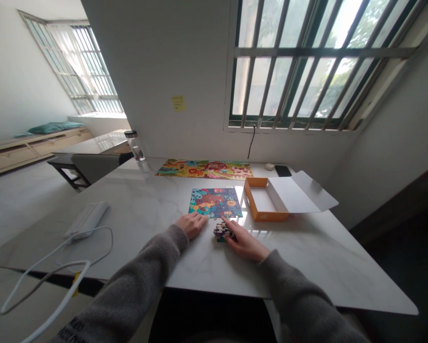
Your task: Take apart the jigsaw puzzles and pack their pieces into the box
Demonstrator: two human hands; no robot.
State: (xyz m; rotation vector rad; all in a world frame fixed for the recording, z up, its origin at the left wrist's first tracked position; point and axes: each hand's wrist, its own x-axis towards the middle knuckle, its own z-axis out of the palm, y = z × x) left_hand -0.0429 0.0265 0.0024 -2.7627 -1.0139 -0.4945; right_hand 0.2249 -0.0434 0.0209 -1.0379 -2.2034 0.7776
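A partly joined jigsaw puzzle (214, 202) with blue, teal and brown pictures lies flat on the white marbled table (146, 209). My left hand (191, 225) rests palm down at its lower left edge, fingers stretched out and nothing visible in them. Just below the puzzle, my right hand (245, 240) is wrapped around the right side of a small stack of puzzle pieces (220, 232). Its index finger reaches up toward the puzzle's lower edge. The fingers hide part of the stack.
An orange box (271, 216) with its white lid folded out stands to the right. Along the wall lie a colourful picture strip (203, 169) and a dark phone (282, 171). A bottle (135, 146) stands at the back left; a white power strip (87, 220) with looping cables lies nearer.
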